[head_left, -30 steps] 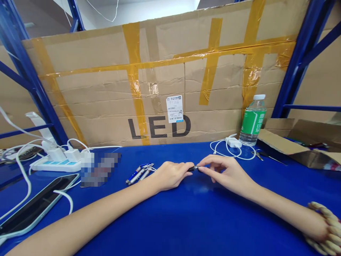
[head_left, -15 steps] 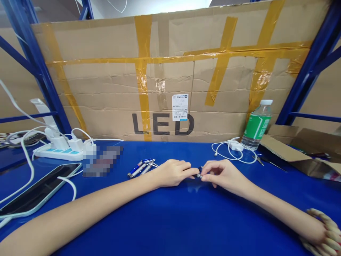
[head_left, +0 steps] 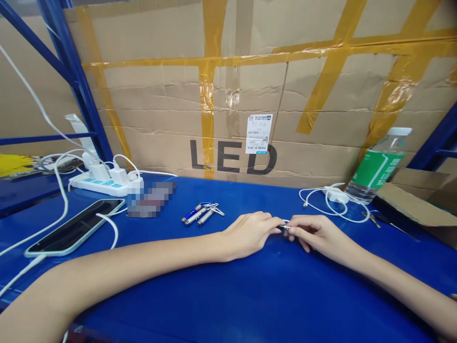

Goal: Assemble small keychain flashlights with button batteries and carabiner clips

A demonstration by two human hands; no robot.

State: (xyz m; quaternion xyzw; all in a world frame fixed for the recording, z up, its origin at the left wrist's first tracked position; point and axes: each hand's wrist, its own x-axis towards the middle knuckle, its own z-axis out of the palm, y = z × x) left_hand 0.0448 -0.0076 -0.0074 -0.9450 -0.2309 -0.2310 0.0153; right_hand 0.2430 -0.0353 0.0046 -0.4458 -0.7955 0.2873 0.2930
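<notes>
Pinched from both sides, a small dark-and-silver piece point(head_left: 284, 227) bridges the fingertips of the left hand point(head_left: 248, 238) and right hand point(head_left: 323, 238), just above or on the blue table point(head_left: 228, 300); the grip hides most of it. Beyond the left forearm lies a phone point(head_left: 74, 228), and near the left wrist three slim cylinders point(head_left: 196, 216), one blue and two silver, lie side by side. Farther back sit a white power strip point(head_left: 98, 186), a white adapter point(head_left: 335, 194) with coiled cable and a green-labelled bottle point(head_left: 378, 167). Behind them stands taped cardboard point(head_left: 157, 119) lettered LED.
</notes>
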